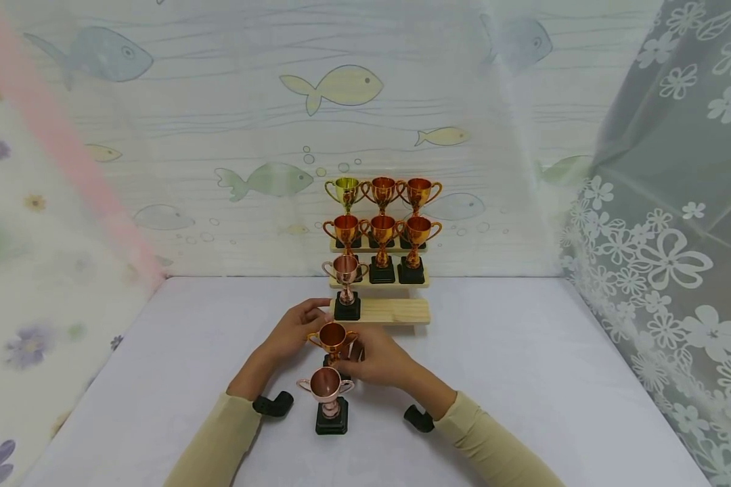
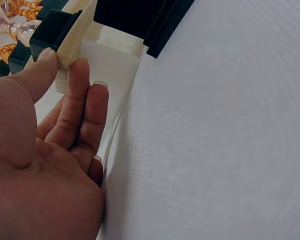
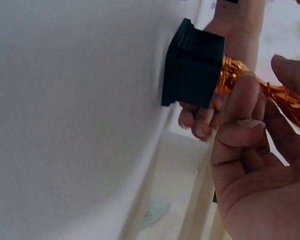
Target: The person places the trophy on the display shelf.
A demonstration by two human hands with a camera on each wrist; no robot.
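My right hand [image 1: 380, 355] grips an orange-gold trophy cup [image 1: 332, 337] by its stem, with thumb and fingers bent round it. In the right wrist view, the trophy's black base [image 3: 197, 65] is right at the white tabletop. My left hand [image 1: 292, 331] is at the left end of the wooden stepped stand [image 1: 396, 311]. The left wrist view shows its thumb against a black trophy base and its extended fingertips at the shelf end. A rose-gold trophy [image 1: 346, 270] stands on that lowest shelf. Another rose-gold trophy [image 1: 325, 384] stands nearer me, between my forearms.
Two upper shelves hold several gold and orange trophies [image 1: 382, 230], one with a yellower cup [image 1: 346, 193]. Behind the stand hangs a fish-patterned curtain [image 1: 219, 135]. White cloth covers the table [image 1: 493, 352]. Black straps [image 1: 274, 404] stick out at both wrists.
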